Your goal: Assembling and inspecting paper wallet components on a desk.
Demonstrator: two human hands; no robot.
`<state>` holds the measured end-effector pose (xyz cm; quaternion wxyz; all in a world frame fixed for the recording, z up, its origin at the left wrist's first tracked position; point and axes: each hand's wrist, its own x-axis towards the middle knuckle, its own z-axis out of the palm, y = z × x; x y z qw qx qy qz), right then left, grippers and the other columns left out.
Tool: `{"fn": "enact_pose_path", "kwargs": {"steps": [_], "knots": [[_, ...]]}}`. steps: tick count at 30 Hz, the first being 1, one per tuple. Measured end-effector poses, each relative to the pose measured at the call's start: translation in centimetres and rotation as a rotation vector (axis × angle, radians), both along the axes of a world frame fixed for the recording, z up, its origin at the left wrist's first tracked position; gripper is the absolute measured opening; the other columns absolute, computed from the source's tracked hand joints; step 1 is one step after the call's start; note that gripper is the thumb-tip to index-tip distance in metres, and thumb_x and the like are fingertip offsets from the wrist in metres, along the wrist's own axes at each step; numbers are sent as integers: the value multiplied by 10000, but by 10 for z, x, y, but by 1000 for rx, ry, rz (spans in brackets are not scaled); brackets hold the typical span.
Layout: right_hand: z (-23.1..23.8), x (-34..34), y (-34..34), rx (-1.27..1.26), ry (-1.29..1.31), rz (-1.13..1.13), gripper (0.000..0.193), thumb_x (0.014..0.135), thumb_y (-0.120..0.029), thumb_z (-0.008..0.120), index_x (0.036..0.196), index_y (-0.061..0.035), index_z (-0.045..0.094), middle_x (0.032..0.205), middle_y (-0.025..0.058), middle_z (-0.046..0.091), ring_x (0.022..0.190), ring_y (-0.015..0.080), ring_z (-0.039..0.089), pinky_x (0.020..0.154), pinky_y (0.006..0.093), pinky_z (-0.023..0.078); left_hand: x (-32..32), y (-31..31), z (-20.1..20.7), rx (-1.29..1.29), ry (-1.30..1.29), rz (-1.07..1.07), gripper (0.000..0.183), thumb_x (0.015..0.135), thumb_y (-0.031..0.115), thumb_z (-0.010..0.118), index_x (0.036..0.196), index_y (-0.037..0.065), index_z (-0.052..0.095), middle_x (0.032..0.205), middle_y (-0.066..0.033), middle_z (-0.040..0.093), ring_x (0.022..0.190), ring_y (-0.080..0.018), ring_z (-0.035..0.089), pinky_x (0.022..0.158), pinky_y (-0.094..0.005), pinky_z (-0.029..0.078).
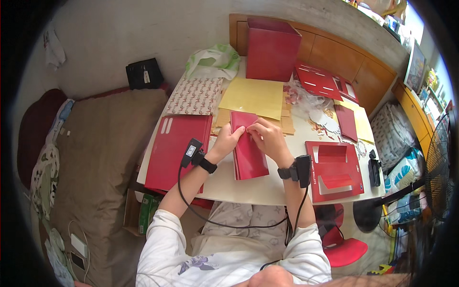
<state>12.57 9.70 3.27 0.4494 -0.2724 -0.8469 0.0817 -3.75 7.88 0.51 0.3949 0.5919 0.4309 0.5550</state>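
In front of me a glossy red folded card piece (251, 160), long and narrow, is held over the near middle of the white table. My left hand (225, 142) grips its left edge, thumb on top. The fingers of my right hand (267, 138) are closed in a pinch at its upper part, close to the left thumb; whether a small piece sits between them is too small to tell. Left of my hands lies a stack of red card sheets (177, 143) with pale slots. To the right is a red card tray (334, 170) with two cut-out windows and raised flaps.
A yellow sheet (253, 98), a patterned sheet (193, 95) and a tall red box (272, 50) stand or lie farther back. Clear plastic (306, 98) and paper scraps spread at right. A black fan (437, 155) stands off the right edge; a bed (105, 182) is at left.
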Motion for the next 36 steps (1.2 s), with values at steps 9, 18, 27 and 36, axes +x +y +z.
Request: {"fn": "enact_pose_path", "kwargs": {"steps": [9,18,27,36], "knots": [[-3,1,1,-88,20,16,35,756,-63,617,767,-33,602,778,88,587,689,284,589,606,358,481,-1,-2,0,-24,0,-14,153,879,131,522,914,-9,573,777,-20,575,675,-72,515,590,-231,426],[-1,0,2,-13,7,-1,34,764,-63,600,768,-35,580,769,90,585,675,285,590,595,357,484,-3,3,2,-80,5,-51,195,874,111,515,964,-53,568,877,-77,627,775,-113,581,668,-260,481],[-4,-4,-4,145,-126,-65,73,771,-69,580,758,-28,521,726,93,521,673,274,573,585,363,476,-6,8,-14,-72,-50,-45,195,882,134,524,974,-32,570,880,-47,614,768,-81,556,660,-236,467],[-2,-5,-7,208,-222,-120,99,745,-64,581,725,-27,491,724,86,516,700,248,577,591,352,485,-2,3,-5,-81,-54,-26,206,868,118,533,983,-51,558,895,-72,621,804,-109,564,694,-263,470]]}}
